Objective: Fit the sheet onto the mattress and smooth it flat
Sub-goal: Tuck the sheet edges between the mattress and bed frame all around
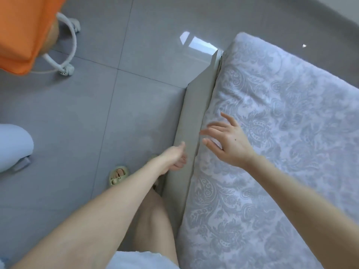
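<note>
A white sheet with a grey floral pattern [281, 142] covers the mattress on the right, wrapped down over its long left edge. My right hand [226, 141] hovers open over that edge, fingers spread, holding nothing. My left hand [174, 158] hangs lower beside the pale bed frame [196, 117], fingers loosely curled with the thumb out, and nothing is seen in it. The mattress under the sheet is hidden.
Grey tiled floor [97, 113] lies to the left of the bed. An orange cushioned chair [25, 32] on a white wheeled base [68, 53] stands at top left. A pale blue object [13, 146] sits at the left edge. My feet in sandals [118, 174] are beside the frame.
</note>
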Demonstrator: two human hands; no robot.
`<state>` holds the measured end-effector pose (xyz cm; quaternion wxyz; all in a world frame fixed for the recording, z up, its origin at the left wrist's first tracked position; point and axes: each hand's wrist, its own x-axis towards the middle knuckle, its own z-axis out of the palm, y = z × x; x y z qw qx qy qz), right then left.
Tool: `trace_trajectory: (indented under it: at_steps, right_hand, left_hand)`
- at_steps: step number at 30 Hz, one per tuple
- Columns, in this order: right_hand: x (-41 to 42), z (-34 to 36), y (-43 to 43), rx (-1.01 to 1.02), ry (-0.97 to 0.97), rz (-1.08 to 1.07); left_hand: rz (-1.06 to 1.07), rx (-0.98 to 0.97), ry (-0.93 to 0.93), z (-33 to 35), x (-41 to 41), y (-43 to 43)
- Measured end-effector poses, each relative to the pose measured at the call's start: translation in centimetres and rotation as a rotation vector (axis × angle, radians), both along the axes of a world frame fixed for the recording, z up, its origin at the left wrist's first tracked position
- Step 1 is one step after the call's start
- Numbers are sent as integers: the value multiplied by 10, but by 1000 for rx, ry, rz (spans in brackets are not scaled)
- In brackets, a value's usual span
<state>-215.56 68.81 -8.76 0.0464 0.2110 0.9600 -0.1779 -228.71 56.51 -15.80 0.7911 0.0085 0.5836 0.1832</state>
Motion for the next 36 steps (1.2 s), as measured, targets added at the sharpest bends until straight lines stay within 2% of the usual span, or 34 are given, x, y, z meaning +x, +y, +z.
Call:
trace_trajectory:
  at_steps: [4,8,15,17,21,25,29,33,36]
  right_hand:
    - [13,36,44,36,113,-375]
    - [36,55,106,1,78,-692]
    - [68,70,226,-34,17,-977]
    - [78,66,254,-45,-3,-1019]
    - [99,49,305,-59,-47,-1063]
    - [120,26,341,-99,-121,-1060]
    - [129,0,372,-375,-241,-1179]
    - [139,-33,389,-486,-504,-1029]
    - [141,-49,397,-556,-627,-920]
  left_hand:
    - [31,206,261,35,-52,97]
    - [0,404,545,65,-71,200]
    - [-349,621,832,94,-53,337]
    - [-438,662,792,89,-44,365]
    - [-502,640,570,68,-22,408]
    - [-600,598,475,40,12,440]
    - [-707,527,310,11,49,461]
    - [-836,459,190,-14,71,474]
    - [-803,357,62,-27,76,483]
